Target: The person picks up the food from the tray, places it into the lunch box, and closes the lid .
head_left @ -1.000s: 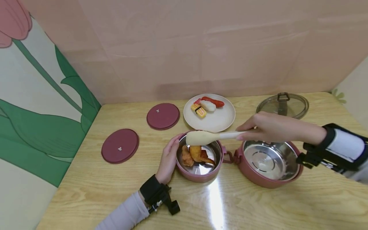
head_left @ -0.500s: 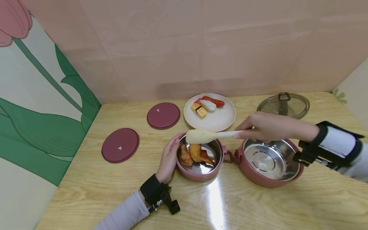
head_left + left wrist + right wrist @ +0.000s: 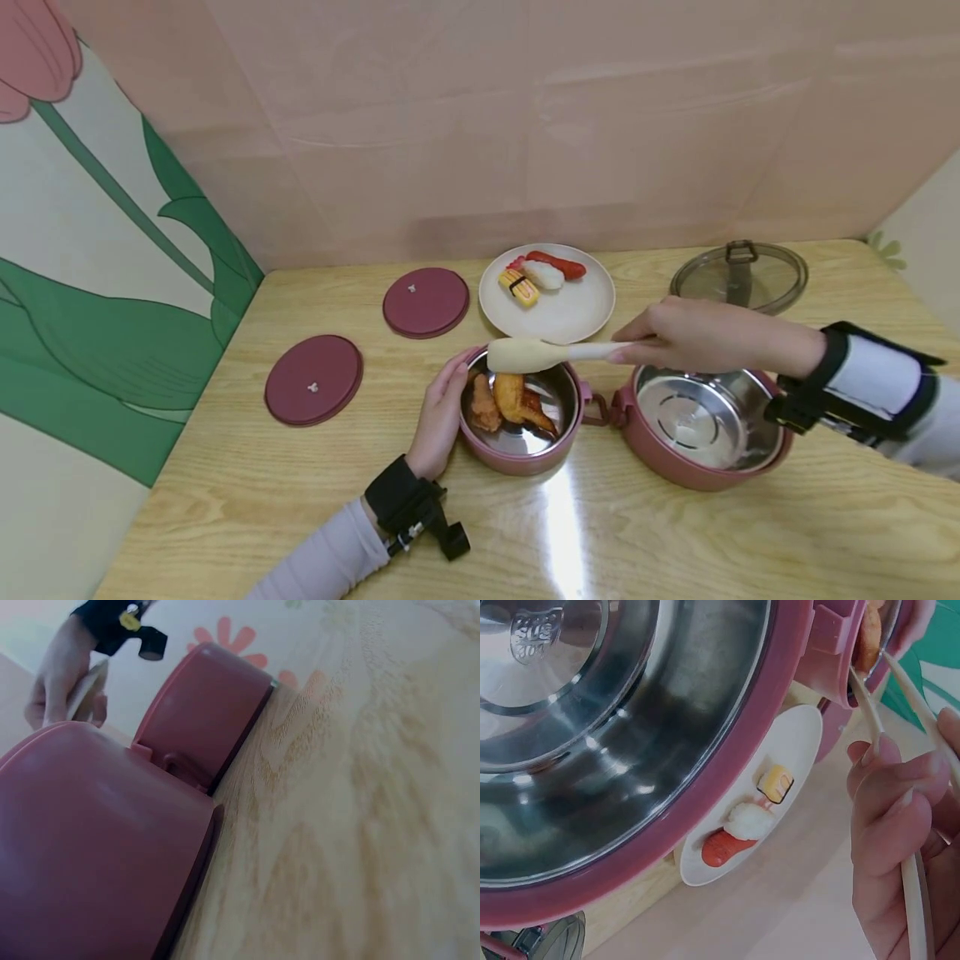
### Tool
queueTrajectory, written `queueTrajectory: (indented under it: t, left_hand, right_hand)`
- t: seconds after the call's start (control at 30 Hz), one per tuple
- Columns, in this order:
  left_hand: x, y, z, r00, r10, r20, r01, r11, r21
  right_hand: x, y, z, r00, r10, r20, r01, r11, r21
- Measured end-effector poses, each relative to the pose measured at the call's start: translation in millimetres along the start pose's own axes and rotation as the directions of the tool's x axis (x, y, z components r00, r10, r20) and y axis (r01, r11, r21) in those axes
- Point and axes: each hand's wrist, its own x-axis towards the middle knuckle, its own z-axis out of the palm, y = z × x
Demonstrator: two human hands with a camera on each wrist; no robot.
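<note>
At mid-frame, a left hand (image 3: 437,417) rests fairly straight-fingered against the left side of a small pot (image 3: 517,464) containing chicken (image 3: 485,406). From the right, a right hand (image 3: 678,333) grips pale tongs (image 3: 525,356) over that pot. A second pot (image 3: 682,475) stands lower right; upper centre, a plate (image 3: 573,312) bears sushi (image 3: 542,275).

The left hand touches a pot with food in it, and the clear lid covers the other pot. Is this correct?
Not fully. The clear lid lies on the table behind the other pot, as the head view shows, not over it. The left hand does touch a pot with food.
</note>
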Motion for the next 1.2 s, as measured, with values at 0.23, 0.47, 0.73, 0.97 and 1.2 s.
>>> queueTrajectory:
  t: [0.23, 0.47, 0.73, 0.97, 1.2]
  left_hand:
    - [-0.7, 0.3, 0.6, 1.0, -0.004, -0.015, 0.004, 1.0, 0.006]
    - [-1.6, 2.4, 0.3, 1.0, -0.004, -0.013, 0.004, 1.0, 0.002]
    - [-3.4, 1.8, 0.2, 1.0, -0.017, -0.008, 0.016, 1.0, -0.009]
    - [-2.5, -0.8, 0.5, 1.0, -0.006, -0.004, 0.006, 1.0, -0.011]
    - [-3.5, 1.7, 1.7, 1.0, -0.019, 0.003, 0.019, 1.0, -0.015]
  right_hand:
    - [-12.5, -2.7, -4.9, 0.998, 0.058, -0.039, -0.063, 0.987, -0.147]
    - [-27.4, -3.1, -12.0, 0.994, 0.05, -0.097, -0.071, 0.97, -0.23]
    - [-32.1, -5.5, -10.1, 0.982, -0.055, -0.18, -0.004, 0.95, -0.311]
    - [-31.0, -7.6, -3.9, 0.975, -0.094, -0.203, 0.025, 0.947, -0.32]
    - [-29.1, -7.6, -0.1, 0.977, -0.098, -0.187, 0.035, 0.948, -0.315]
